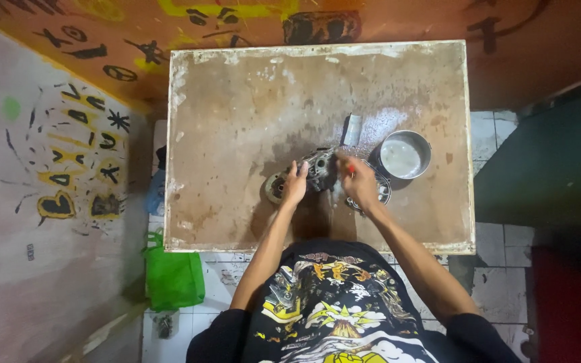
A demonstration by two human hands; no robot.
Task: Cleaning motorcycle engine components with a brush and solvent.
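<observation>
1. A worn brown table (237, 121) with a chipped white rim fills the middle of the view; every place below is told from the round metal pot (403, 154) standing on it.
2. A dark, greasy metal engine part (316, 168) lies on the table to the left of the pot, near it but apart.
3. The left hand (296, 184) rests on the left end of the engine part, fingers laid flat and close together over it, farther from the pot than the right hand.
4. The right hand (359, 183) is just below and left of the pot, closed around a small tool with a red tip (350, 168) that points at the engine part; what kind of tool it is cannot be told.
5. A round metal disc (275, 187) lies at the far left end of the part, just beside the left hand.
6. A small grey flat piece (352, 130) stands up and to the left of the pot.
7. A green bag (173, 275) sits on the tiled floor, well down and left of the pot, beyond the table's edge.
</observation>
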